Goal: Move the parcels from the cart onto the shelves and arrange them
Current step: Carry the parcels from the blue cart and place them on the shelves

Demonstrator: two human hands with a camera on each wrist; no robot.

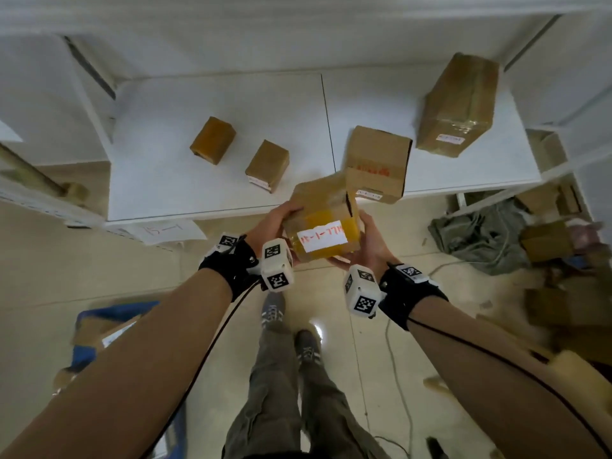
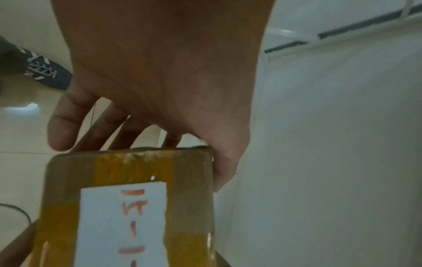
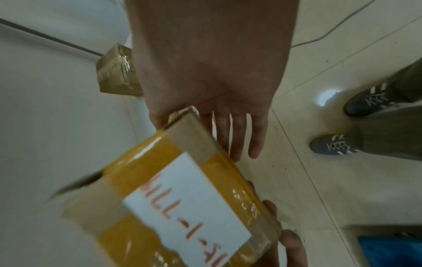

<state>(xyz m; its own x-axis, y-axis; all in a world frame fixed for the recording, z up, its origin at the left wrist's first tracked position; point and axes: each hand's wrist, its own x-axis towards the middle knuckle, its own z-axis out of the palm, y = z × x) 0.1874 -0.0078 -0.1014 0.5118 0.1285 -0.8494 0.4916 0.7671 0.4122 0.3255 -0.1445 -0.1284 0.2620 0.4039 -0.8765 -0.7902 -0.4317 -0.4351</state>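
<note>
I hold a cardboard parcel bound with yellow tape, its white label written in red, just in front of the white shelf. My left hand grips its left side, thumb on the edge and fingers underneath. On the other side my right hand grips it, thumb up the side and fingers below. In the left wrist view the left hand clasps the parcel at its top edge. The right wrist view has the right hand behind the parcel, fingers straight.
On the shelf stand two small parcels, a medium box and a tall box. A blue cart with parcels is at lower left. Loose boxes and a green cloth lie on the floor at right.
</note>
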